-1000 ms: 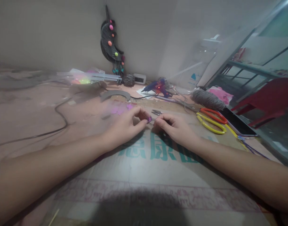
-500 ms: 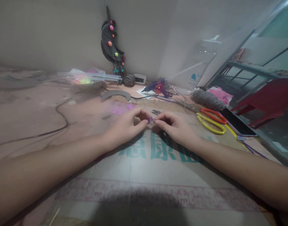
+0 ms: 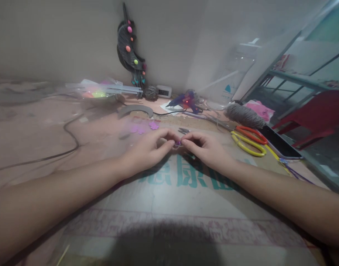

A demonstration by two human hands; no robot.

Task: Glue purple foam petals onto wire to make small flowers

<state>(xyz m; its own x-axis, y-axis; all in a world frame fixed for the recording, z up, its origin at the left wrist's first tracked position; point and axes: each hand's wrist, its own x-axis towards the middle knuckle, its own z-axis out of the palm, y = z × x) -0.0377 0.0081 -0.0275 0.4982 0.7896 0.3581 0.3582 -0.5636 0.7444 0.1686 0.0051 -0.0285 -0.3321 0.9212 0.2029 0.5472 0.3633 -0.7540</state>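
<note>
Near the middle of the board, my left hand [image 3: 155,147] and my right hand [image 3: 206,147] meet with fingertips almost touching. Between them is a small purple piece [image 3: 178,143], partly hidden by the fingers; a thin pale edge shows under it. Thumb and forefinger of each hand are closed on this piece from opposite sides. Just beyond the fingertips lie small metal snips [image 3: 184,130], only their tips showing. To the left of those, a purple flower-shaped cutout [image 3: 154,125] rests flat, with blurred purple cutouts [image 3: 137,129] beside it.
Behind stand a glue gun [image 3: 186,101] with a red light, a grey crescent [image 3: 136,110], a yarn ball [image 3: 151,93] and a clear bottle [image 3: 233,77]. Scissors [image 3: 248,142], grey yarn [image 3: 244,115] and a phone [image 3: 280,142] lie right. A decorated moon [image 3: 127,46] leans on the wall.
The purple piece has turned slightly between my fingertips, and the right fingertips sit a little closer to the left. Both arms stay nearly in place; the view shifts slightly.
</note>
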